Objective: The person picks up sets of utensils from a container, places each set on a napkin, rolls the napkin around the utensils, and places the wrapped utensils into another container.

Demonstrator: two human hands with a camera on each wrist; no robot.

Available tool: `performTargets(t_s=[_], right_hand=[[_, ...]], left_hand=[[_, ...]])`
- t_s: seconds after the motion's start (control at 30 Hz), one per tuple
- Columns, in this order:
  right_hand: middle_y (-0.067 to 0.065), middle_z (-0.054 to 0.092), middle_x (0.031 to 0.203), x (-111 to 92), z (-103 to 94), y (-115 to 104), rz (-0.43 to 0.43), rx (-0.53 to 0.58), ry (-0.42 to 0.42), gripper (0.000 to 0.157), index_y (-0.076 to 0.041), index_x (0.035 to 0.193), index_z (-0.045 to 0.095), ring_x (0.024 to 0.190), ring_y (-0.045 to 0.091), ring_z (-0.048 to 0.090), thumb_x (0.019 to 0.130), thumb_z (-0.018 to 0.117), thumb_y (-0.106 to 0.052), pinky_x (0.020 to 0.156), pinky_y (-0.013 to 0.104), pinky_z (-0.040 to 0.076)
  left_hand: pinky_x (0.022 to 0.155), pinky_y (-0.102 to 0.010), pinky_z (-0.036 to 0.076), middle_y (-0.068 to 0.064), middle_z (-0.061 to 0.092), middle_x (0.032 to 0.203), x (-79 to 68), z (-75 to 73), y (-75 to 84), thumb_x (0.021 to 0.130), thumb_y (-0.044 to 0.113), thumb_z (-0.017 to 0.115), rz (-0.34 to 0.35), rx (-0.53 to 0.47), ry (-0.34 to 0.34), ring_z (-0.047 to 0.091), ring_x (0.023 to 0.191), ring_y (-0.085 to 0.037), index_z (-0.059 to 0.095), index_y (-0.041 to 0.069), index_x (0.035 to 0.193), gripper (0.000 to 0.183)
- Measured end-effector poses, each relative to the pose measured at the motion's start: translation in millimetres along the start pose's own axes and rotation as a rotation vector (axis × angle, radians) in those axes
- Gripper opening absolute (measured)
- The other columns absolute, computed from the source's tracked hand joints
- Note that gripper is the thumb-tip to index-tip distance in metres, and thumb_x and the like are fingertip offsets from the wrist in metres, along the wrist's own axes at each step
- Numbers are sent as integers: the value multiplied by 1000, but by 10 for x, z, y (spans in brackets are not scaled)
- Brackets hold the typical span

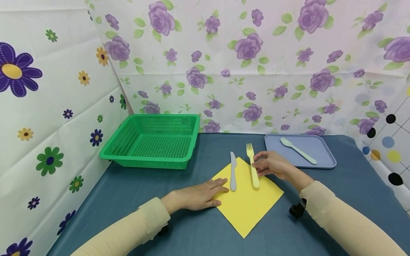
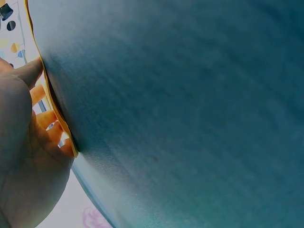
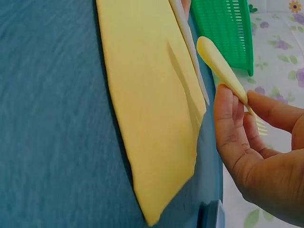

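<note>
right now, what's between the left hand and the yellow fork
In the head view, the grey knife lies on the yellow napkin between the left hand and the yellow fork, which the right hand holds.

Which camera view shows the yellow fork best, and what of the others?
The head view: the yellow fork shows nearly whole, tines to handle end, with the right hand at its side. The right wrist view shows its handle close up, the rest partly hidden. The left wrist view shows none of it.
</note>
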State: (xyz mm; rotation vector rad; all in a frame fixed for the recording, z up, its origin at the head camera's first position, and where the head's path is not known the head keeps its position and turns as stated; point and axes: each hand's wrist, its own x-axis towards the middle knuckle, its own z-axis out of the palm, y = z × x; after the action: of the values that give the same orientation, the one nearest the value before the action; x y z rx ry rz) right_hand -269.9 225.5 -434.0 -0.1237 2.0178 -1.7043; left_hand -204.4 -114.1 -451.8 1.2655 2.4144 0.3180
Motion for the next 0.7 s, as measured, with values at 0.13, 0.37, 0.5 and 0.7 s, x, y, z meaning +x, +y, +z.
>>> performTargets(t_s=[0.13, 0.37, 0.5, 0.7], right_hand=[[15, 65, 88, 38, 64, 6, 17, -10, 19, 34, 4, 127, 54, 77, 24, 66, 100, 70, -10, 74, 41, 64], [15, 67, 89, 70, 197, 19, 38, 0, 22, 36, 5, 127, 53, 78, 25, 69, 100, 70, -11, 75, 43, 65], [15, 67, 89, 96, 236, 26, 46, 27, 22, 33, 5, 125, 53, 78, 24, 69, 100, 70, -9, 74, 43, 65], [15, 68, 88, 128, 301, 12, 56, 38, 9, 30, 5, 124, 53, 77, 23, 70, 101, 67, -6, 72, 40, 65]], left_hand=[[129, -37, 13, 2, 7, 175, -3, -7, 4, 113, 45, 40, -6, -2, 0, 6, 160, -14, 31, 23, 164, 56], [129, -37, 13, 1, 8, 175, 6, 3, 8, 113, 44, 40, 5, -1, 4, 6, 160, -15, 32, 23, 164, 56], [129, -37, 13, 2, 8, 175, 7, 2, 12, 113, 45, 40, 1, -3, -2, 6, 160, -15, 32, 23, 164, 56], [129, -37, 13, 1, 8, 175, 5, -10, 22, 113, 44, 40, 3, -2, -2, 7, 160, -16, 33, 22, 163, 55]])
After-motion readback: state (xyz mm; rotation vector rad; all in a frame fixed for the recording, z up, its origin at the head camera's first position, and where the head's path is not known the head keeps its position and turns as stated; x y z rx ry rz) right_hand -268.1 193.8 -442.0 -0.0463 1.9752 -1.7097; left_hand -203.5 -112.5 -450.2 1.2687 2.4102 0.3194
